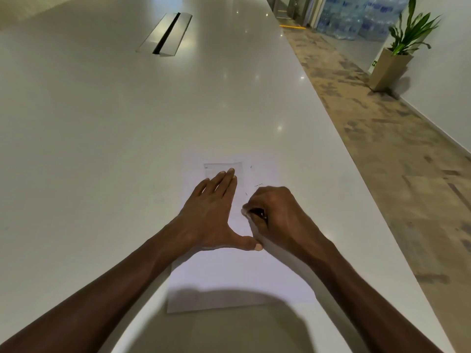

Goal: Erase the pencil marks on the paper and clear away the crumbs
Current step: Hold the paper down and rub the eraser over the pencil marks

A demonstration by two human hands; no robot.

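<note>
A white sheet of paper lies on the white table near its front edge. A faint pencil rectangle is drawn at the sheet's far end. A few dark eraser crumbs lie to the right of it. My left hand rests flat on the paper, fingers together, thumb spread to the right. My right hand is curled into a fist on the paper beside it, closed on a small white eraser whose tip touches the sheet. Most of the eraser is hidden in the fist.
The long white table has a metal cable hatch at the far left. Its right edge runs diagonally beside a carpeted floor. A potted plant and stacked water bottles stand beyond.
</note>
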